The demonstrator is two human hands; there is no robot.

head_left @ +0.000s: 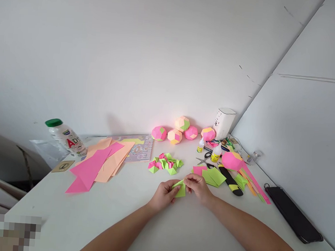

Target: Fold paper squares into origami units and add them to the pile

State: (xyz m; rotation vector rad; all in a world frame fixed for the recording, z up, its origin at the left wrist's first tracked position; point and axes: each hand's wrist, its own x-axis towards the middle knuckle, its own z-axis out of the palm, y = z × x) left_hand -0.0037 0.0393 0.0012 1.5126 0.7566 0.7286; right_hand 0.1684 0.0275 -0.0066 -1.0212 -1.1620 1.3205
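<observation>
Both my hands meet at the middle of the white table (pixel 137 223) over one small green paper piece (pixel 180 188). My left hand (pixel 164 194) pinches its left side and my right hand (pixel 198 186) pinches its right edge, fingers closed on it. Just beyond lies a pile of small folded green and pink paper units (pixel 165 163). A stack of green paper squares (pixel 214 177) with a pink square (pixel 199 169) lies to the right of my right hand.
Several pink, orange and green paper balls (pixel 181 132) stand by the wall, another (pixel 232 161) at right. Pink and orange sheets (pixel 101 163), a plastic bottle (pixel 66 135), glue bottles (pixel 216 153), scissors (pixel 203 158), a cutter (pixel 232 182), a dark case (pixel 293 214) and a white box (pixel 224 123) lie around.
</observation>
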